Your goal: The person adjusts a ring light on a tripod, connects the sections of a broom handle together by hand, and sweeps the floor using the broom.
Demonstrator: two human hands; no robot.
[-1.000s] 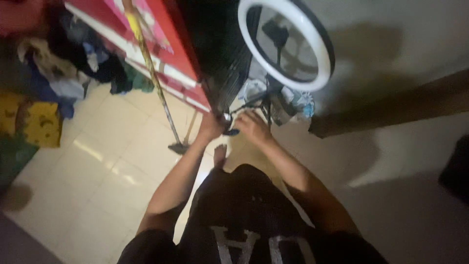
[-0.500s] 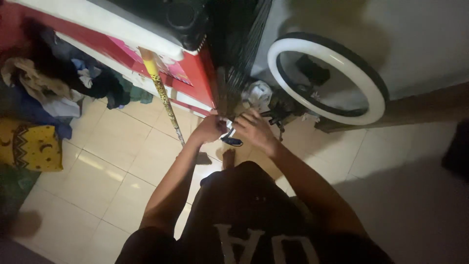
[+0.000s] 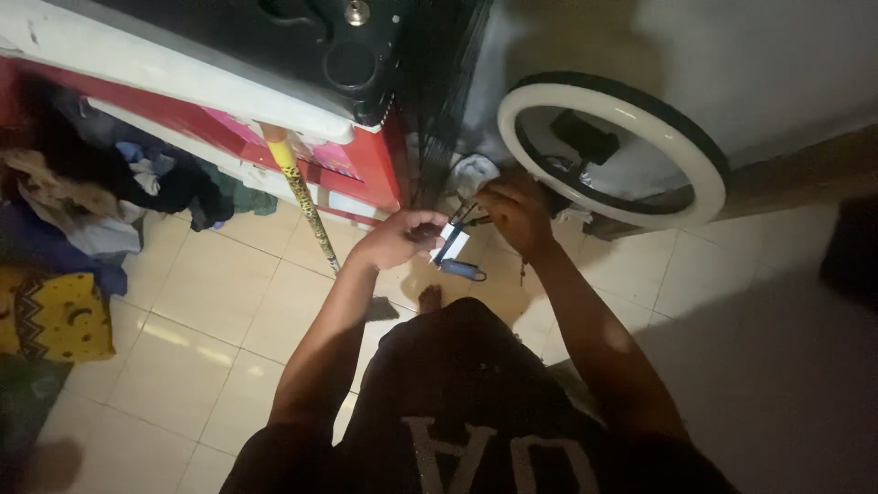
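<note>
Pale floor tiles fill the head view, dim and shadowed on the right; a red cabinet and a heap of clothes line the far edge, with a yellow patterned stick leaning there; a white ring light stands tilted by the wall; the left hand and right hand meet in front of it, both closed on a small white-and-blue clip-like object held between them above the floor.
</note>
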